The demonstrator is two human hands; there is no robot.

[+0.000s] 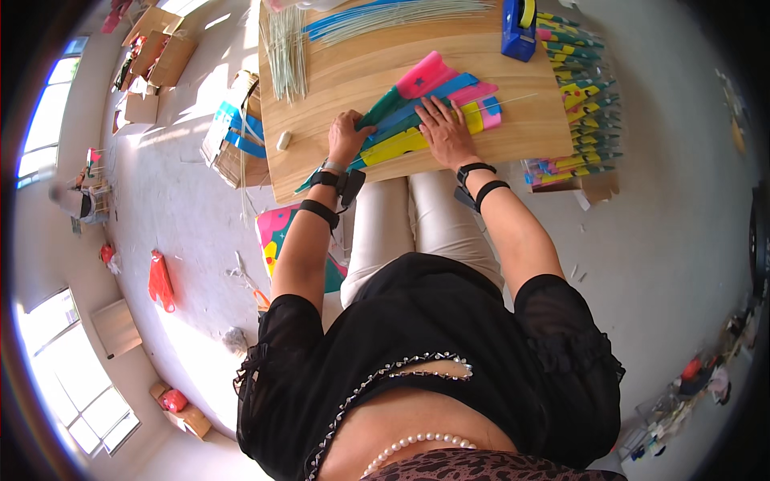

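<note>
On the wooden table lies a colourful sheet (pixel 393 144), printed in pink, green, blue and yellow and partly folded, narrow toward me and wide at the far end. My left hand (pixel 346 138) is closed on its green edge near the narrow end, fingertips pinched down. Flat across the wider part rests my right hand (pixel 449 138), fingers stretched out and pressing on the blue and yellow bands. A thin pale stick (pixel 517 100) pokes out to the right beyond the sheet. How much of it lies under the sheet is hidden.
Bundles of thin pale sticks (pixel 285 56) and a blue tape dispenser (pixel 520 32) stand on the table (pixel 529 128). Beside it, several cone-shaped colourful pieces (pixel 585 120) are stacked at right. At left are a carton (pixel 233 152) and printed sheets (pixel 277 232).
</note>
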